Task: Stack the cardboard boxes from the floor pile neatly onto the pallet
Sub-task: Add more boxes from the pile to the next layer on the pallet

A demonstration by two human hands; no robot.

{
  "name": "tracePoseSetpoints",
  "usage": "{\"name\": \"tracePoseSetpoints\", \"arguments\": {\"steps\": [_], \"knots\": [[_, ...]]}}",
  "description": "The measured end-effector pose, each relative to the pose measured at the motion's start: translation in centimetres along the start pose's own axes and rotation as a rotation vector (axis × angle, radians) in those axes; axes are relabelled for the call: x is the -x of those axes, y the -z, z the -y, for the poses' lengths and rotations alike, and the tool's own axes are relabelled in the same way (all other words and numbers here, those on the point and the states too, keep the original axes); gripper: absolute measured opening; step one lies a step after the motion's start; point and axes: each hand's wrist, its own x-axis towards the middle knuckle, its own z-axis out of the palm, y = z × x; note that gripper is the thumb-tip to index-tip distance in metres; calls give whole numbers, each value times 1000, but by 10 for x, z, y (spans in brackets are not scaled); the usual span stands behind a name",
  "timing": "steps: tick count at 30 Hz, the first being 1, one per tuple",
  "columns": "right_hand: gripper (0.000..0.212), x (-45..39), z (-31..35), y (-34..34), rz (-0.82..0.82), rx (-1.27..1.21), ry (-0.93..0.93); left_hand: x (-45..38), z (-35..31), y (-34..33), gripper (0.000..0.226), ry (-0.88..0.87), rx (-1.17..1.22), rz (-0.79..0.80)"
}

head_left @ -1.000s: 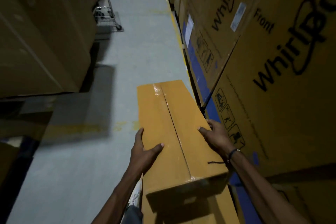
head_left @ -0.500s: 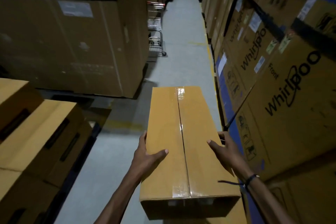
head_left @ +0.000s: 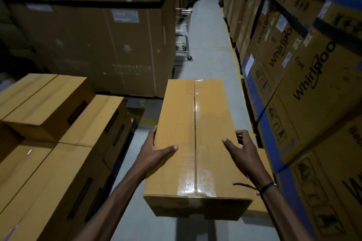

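Note:
I hold a long, taped cardboard box (head_left: 194, 123) lengthwise in front of me, raised above the floor. My left hand (head_left: 156, 150) grips its left side with the thumb across the top. On the opposite side my right hand (head_left: 242, 150) clasps the right edge, thumb on top. Another box from the floor pile (head_left: 262, 168) shows just below and right of the held one. To my left stands a stack of similar boxes (head_left: 58, 143) with dark handle slots, several layers high. A dark strip along the stack's foot (head_left: 125, 146) may be the pallet; I cannot tell.
Tall Whirlpool cartons (head_left: 305, 76) wall the right side of the aisle. Large brown cartons (head_left: 101, 41) rise at the left rear. A wire shopping trolley (head_left: 182, 31) stands in the grey concrete aisle (head_left: 207, 31) ahead.
The box has come up off the floor pile in both hands. My view has lifted and swung left, bringing the stacked boxes on the left into sight.

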Motion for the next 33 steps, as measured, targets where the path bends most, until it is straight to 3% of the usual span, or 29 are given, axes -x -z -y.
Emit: {"name": "tracePoseSetpoints", "arguments": {"steps": [10,18,22,33], "knots": [[42,178,48,-66,139,-37,37,174,57,89,106,-38,5,-129],[76,306,62,-114,310,-44,130,324,111,151,116,-26,40,-242],[71,366,77,-137,423,-94,180,391,131,182,120,39,34,-296],[69,465,116,-237,485,-78,186,496,192,294,125,43,13,-378]]}}
